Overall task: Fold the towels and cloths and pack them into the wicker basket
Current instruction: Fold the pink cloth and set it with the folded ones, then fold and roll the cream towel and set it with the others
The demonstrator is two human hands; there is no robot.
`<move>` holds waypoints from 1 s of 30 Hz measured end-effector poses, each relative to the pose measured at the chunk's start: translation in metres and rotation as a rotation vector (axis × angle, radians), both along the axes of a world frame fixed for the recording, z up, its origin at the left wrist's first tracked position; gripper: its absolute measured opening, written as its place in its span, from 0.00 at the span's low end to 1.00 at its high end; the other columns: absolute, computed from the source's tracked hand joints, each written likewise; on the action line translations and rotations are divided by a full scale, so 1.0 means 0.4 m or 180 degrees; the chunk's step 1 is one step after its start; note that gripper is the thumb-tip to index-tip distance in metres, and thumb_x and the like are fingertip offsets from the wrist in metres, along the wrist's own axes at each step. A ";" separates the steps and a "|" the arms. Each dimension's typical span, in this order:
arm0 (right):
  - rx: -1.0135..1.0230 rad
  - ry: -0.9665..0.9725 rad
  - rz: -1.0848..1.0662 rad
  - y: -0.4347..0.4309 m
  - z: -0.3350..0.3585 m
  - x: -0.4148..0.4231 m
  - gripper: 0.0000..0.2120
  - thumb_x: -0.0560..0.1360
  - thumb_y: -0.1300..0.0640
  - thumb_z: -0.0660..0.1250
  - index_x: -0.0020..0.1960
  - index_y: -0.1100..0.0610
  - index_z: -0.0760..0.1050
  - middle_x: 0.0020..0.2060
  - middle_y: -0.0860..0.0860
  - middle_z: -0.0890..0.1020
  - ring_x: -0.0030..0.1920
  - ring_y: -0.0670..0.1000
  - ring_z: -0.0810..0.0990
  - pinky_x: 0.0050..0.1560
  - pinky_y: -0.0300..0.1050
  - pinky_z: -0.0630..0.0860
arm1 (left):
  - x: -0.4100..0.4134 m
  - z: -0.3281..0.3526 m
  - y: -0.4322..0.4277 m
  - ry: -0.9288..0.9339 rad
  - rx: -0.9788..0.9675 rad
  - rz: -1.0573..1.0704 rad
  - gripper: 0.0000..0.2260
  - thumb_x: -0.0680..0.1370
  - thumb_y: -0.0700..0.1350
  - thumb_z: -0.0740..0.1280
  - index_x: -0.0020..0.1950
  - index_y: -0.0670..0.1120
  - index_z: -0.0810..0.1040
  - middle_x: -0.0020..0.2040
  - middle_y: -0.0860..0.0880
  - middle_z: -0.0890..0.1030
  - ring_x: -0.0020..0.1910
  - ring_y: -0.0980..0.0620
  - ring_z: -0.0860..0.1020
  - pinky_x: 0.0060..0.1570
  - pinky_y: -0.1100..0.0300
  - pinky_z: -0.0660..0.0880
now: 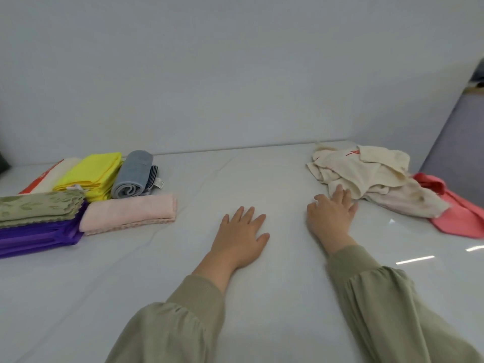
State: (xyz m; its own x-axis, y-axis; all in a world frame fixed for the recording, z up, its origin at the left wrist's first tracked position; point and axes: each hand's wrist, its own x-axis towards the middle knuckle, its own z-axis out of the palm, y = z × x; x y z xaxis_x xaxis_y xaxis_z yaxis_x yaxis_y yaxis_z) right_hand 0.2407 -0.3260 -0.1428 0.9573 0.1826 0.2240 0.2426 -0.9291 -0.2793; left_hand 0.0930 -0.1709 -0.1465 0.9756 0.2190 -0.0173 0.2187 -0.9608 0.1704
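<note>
Gripping nothing: laying left hand [241, 231] flat on white table [262, 310] mid-frame, stretching right hand [331, 212], fingers straight, to crumpled cream cloth [366, 171] at right. Likely starting next fold; needing a corner pinch, then dragging it centre. Seeing folded towels [89, 176] left, no wicker basket.

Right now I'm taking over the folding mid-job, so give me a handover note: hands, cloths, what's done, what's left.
Left hand: open, flat on the table.
Right hand: open, fingertips at the crumpled cream cloth, not gripping.
Done: folded purple cloth, green cloth, pink cloth, yellow cloth and rolled grey towel lie at left.
Left: fold the cream cloth and the coral cloth beside it; pack everything. Wicker basket is not in view.
</note>
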 end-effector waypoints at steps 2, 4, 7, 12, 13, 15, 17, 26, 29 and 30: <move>-0.0170 0.0158 -0.0233 -0.017 0.004 0.030 0.20 0.78 0.52 0.54 0.67 0.55 0.71 0.76 0.58 0.50 0.76 0.60 0.45 0.72 0.63 0.46 | -0.001 0.000 0.000 -0.0047 -0.0037 0.0029 0.25 0.82 0.58 0.47 0.79 0.55 0.49 0.79 0.52 0.45 0.77 0.52 0.42 0.75 0.49 0.41; -0.0201 0.0388 -0.0315 -0.025 0.005 0.048 0.26 0.77 0.50 0.54 0.72 0.59 0.64 0.76 0.56 0.54 0.76 0.58 0.46 0.73 0.63 0.45 | 0.000 0.000 0.001 -0.0189 -0.0148 0.0074 0.26 0.82 0.57 0.50 0.79 0.55 0.49 0.79 0.52 0.47 0.78 0.53 0.43 0.76 0.51 0.42; 0.0000 0.0415 -0.0001 -0.003 0.005 0.041 0.30 0.78 0.48 0.55 0.75 0.63 0.57 0.75 0.55 0.58 0.76 0.55 0.51 0.73 0.59 0.47 | 0.007 -0.005 0.009 -0.0892 -0.0827 0.0262 0.27 0.82 0.51 0.55 0.79 0.52 0.50 0.79 0.51 0.51 0.77 0.53 0.49 0.75 0.56 0.47; 0.1098 -0.0287 0.1722 0.080 0.020 -0.100 0.26 0.77 0.52 0.64 0.70 0.64 0.67 0.70 0.60 0.68 0.72 0.57 0.65 0.71 0.39 0.51 | -0.014 0.011 0.057 -0.2933 -0.2906 0.1620 0.22 0.81 0.39 0.57 0.75 0.50 0.61 0.73 0.48 0.67 0.70 0.53 0.67 0.67 0.62 0.61; 0.1382 -0.0414 0.2072 0.094 0.030 -0.146 0.24 0.76 0.52 0.63 0.67 0.64 0.72 0.67 0.60 0.73 0.68 0.56 0.70 0.69 0.35 0.54 | -0.024 0.017 0.063 -0.3186 -0.3396 0.1846 0.21 0.81 0.40 0.56 0.74 0.51 0.61 0.71 0.48 0.69 0.67 0.54 0.69 0.64 0.61 0.62; 0.1949 -0.0744 0.2500 0.114 0.057 -0.230 0.19 0.74 0.52 0.58 0.56 0.62 0.80 0.57 0.57 0.80 0.58 0.52 0.77 0.62 0.33 0.65 | -0.039 0.025 0.066 -0.3380 -0.3892 0.1896 0.19 0.82 0.43 0.55 0.73 0.53 0.62 0.69 0.50 0.71 0.65 0.54 0.71 0.63 0.60 0.64; 0.2230 -0.1236 0.2410 0.126 0.065 -0.263 0.15 0.72 0.56 0.57 0.47 0.61 0.80 0.53 0.55 0.81 0.54 0.51 0.78 0.57 0.38 0.71 | -0.050 0.030 0.064 -0.3318 -0.3928 0.1729 0.17 0.83 0.45 0.55 0.72 0.53 0.64 0.67 0.51 0.71 0.65 0.54 0.71 0.63 0.61 0.65; 0.0262 0.0409 0.1027 0.100 -0.008 -0.171 0.35 0.73 0.34 0.58 0.72 0.54 0.61 0.70 0.51 0.66 0.70 0.55 0.63 0.69 0.55 0.58 | -0.050 0.000 0.053 -0.1475 -0.1604 0.0843 0.23 0.76 0.48 0.68 0.70 0.50 0.71 0.73 0.54 0.66 0.75 0.53 0.57 0.69 0.62 0.54; 0.0848 0.0389 0.1036 0.118 -0.006 -0.173 0.25 0.74 0.42 0.63 0.64 0.58 0.70 0.61 0.54 0.75 0.62 0.56 0.72 0.59 0.48 0.67 | -0.052 -0.006 0.051 -0.1427 -0.1280 0.0819 0.21 0.75 0.48 0.67 0.69 0.52 0.73 0.69 0.53 0.71 0.71 0.52 0.62 0.64 0.62 0.59; 0.0967 0.0442 0.1011 0.121 -0.002 -0.172 0.21 0.75 0.45 0.63 0.59 0.59 0.72 0.56 0.55 0.77 0.58 0.57 0.74 0.53 0.46 0.68 | -0.052 -0.004 0.048 -0.1502 -0.1186 0.0789 0.18 0.75 0.47 0.66 0.65 0.52 0.75 0.65 0.54 0.75 0.67 0.51 0.66 0.59 0.63 0.64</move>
State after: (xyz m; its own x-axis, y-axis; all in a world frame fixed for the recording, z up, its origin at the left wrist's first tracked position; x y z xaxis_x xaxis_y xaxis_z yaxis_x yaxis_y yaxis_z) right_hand 0.1719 -0.2775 -0.1437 0.8892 0.4177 0.1864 0.4431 -0.6857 -0.5774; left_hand 0.0720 -0.1516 -0.1482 0.8182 0.5008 0.2824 0.2466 -0.7494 0.6145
